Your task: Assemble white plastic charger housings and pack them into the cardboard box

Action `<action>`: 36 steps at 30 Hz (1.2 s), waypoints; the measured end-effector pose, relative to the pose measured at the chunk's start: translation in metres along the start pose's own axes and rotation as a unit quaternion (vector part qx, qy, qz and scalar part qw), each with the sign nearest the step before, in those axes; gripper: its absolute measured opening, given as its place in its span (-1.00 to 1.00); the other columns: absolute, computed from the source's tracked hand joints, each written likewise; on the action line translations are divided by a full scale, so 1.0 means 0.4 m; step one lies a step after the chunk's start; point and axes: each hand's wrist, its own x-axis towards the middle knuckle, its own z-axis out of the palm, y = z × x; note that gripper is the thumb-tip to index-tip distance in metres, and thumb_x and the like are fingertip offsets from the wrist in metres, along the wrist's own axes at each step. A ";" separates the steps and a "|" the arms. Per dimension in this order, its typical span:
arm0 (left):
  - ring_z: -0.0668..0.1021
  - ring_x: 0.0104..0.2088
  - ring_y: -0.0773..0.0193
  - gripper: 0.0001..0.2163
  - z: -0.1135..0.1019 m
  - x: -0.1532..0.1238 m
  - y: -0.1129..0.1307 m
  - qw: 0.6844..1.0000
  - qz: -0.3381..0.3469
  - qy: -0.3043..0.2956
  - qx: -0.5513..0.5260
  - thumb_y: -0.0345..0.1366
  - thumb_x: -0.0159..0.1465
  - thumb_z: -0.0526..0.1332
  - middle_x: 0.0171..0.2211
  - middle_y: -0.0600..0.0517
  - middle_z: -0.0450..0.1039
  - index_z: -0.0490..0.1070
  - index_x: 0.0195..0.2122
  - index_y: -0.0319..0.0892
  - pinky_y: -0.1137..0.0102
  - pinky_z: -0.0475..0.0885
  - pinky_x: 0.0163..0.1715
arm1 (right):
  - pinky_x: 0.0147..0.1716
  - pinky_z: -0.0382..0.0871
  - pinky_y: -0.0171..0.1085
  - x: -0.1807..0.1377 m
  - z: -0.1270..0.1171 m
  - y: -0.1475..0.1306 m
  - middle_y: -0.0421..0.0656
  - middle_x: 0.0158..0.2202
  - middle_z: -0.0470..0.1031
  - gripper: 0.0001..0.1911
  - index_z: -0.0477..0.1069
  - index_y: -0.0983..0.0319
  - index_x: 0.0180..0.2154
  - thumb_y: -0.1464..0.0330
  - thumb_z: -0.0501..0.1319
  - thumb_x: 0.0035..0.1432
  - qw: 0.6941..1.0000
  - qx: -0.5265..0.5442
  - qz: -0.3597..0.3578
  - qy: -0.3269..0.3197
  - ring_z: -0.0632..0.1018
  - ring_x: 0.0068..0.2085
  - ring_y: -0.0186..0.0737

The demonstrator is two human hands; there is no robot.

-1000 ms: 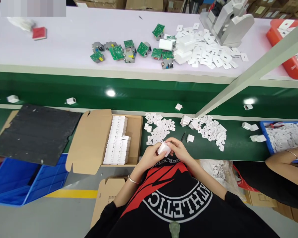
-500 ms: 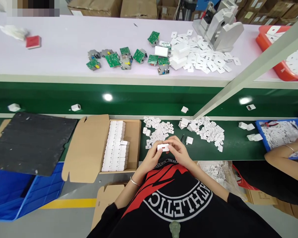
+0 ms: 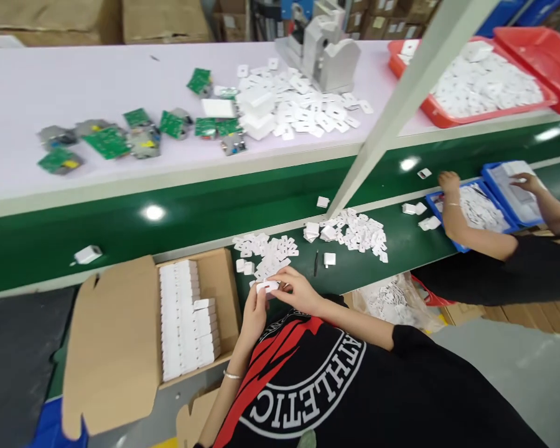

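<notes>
Between my two hands, close to my chest, is a white charger housing (image 3: 267, 286) with a small reddish slot on its face. My left hand (image 3: 254, 312) grips its near left side, fingers closed. On the other side my right hand (image 3: 298, 291) pinches the right end. Just beyond lies a heap of small white plastic plates (image 3: 273, 252) on the green bench. A second heap of white plates (image 3: 361, 233) lies farther right, with a dark thin tool (image 3: 316, 263) and a single white charger (image 3: 329, 259) nearer to me.
Left of my hands stands an open carton (image 3: 226, 292) with rows of white chargers. Green circuit boards (image 3: 107, 143) and a metal fixture (image 3: 331, 59) occupy the upper shelf. A slanted post (image 3: 387, 118) crosses the view. A co-worker's arm (image 3: 476, 236) reaches over blue trays at right.
The view has turned to the right, bringing more of the co-worker and trays into sight. Both hands still hold the white charger housing, which is now tilted slightly.
</notes>
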 end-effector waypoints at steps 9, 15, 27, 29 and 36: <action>0.37 -0.57 0.23 -0.34 0.039 0.028 -0.073 0.993 -0.098 -0.030 0.061 0.46 0.27 -0.02 -0.60 0.16 0.22 0.37 -0.27 -0.10 0.33 0.32 -0.51 | -0.23 0.55 -0.27 -0.005 -0.005 0.102 -0.12 -0.03 0.47 -0.82 0.63 0.20 -0.11 0.43 0.38 0.22 0.998 -0.006 0.046 0.050 0.53 -0.35 -0.38; 0.44 -0.49 0.18 -0.40 0.064 0.037 -0.069 0.988 -0.089 -0.040 0.118 0.41 0.31 -0.04 -0.54 0.11 0.30 0.35 -0.29 -0.07 0.32 0.37 -0.46 | -0.28 0.53 -0.35 0.003 -0.031 0.144 -0.14 -0.04 0.44 -0.81 0.58 0.25 -0.18 0.50 0.43 0.13 0.995 0.000 0.086 0.056 0.56 -0.37 -0.45; 0.60 -0.21 0.05 -0.48 0.131 0.052 -0.064 0.979 -0.093 -0.003 0.183 0.22 0.42 -0.07 -0.24 -0.06 0.58 0.44 -0.16 -0.11 0.22 0.51 -0.18 | -0.26 0.50 -0.35 0.005 -0.093 0.155 -0.17 -0.07 0.49 -0.77 0.55 0.24 -0.21 0.50 0.48 0.06 0.990 0.015 0.125 0.065 0.57 -0.38 -0.43; 0.61 -0.15 0.02 -0.50 0.136 0.049 -0.070 0.974 -0.098 -0.012 0.202 0.19 0.43 -0.05 -0.16 -0.08 0.60 0.46 -0.12 -0.10 0.19 0.51 -0.12 | -0.26 0.49 -0.34 0.005 -0.101 0.160 -0.20 -0.17 0.52 -0.79 0.54 0.24 -0.23 0.53 0.45 0.07 0.988 0.012 0.141 0.062 0.56 -0.39 -0.40; 0.62 -0.28 0.03 -0.38 0.121 0.050 -0.130 0.967 -0.176 -0.010 0.184 0.30 0.39 -0.09 -0.31 -0.07 0.55 0.48 -0.07 -0.14 0.19 0.52 -0.23 | -0.38 0.56 -0.32 0.106 -0.116 0.200 -0.20 -0.31 0.58 -0.87 0.54 0.25 -0.09 0.41 0.30 0.32 0.972 0.014 0.230 0.040 0.62 -0.41 -0.30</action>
